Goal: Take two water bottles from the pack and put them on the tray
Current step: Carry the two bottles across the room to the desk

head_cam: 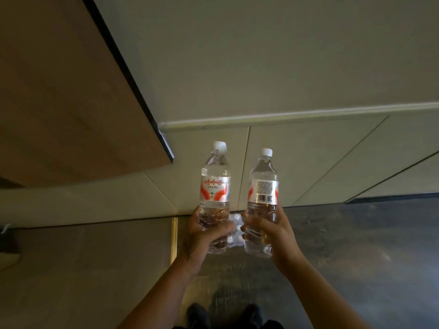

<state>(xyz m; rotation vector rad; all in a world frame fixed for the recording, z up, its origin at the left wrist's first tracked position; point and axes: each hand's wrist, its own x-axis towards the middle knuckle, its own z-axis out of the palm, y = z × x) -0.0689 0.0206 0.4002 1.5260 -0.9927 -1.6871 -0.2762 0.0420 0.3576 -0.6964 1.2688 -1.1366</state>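
Left hand (pixel 202 236) grips one water bottle (pixel 215 186), right hand (pixel 273 231) another bottle (pixel 262 193); both full, upright, caps up, above the pack (pixel 234 230).

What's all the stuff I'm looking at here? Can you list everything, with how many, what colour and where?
Clear plastic water bottle with red-and-white label: one, white cap, upright in the left hand, left of centre.
Clear plastic water bottle with barcode label facing the camera: one, white cap, upright in the right hand, beside the first.
Shrink-wrapped pack of bottles: one, white caps showing, on the floor behind the hands, mostly hidden.
Brown wooden panel with dark edge: one, upper left.
Dark floor: lower half.
Dark shoes: two, bottom centre.
Left hand: fingers wrapped around its bottle.
Right hand: fingers wrapped around its bottle.
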